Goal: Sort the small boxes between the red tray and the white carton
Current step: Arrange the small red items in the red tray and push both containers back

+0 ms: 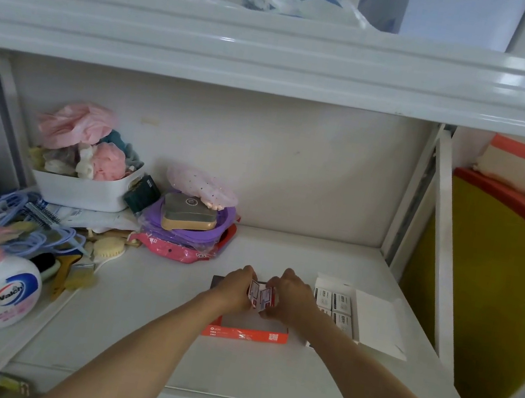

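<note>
Two hands are meeting over the red tray, each closing its grip on a small red-and-white box: the left hand is pinching the left one, the right hand the right one, and the two boxes are touching each other between the fingertips. They are hanging just above the tray's far end, on the shelf. Just to the right, the white carton is lying open with its lid folded away to the right, and black-and-white boxes are sitting in rows inside it.

The risk, as I judge it, is a mix-up or a slip. Both boxes are being held by fingertip pinches at their edges, so one could be twisting loose and dropping outside the tray. The forearms are also hiding most of the tray's inside, so a box being lowered blind could be landing on others. The right forearm is passing close over the carton's near-left corner and could be nudging its rows out of order
</note>
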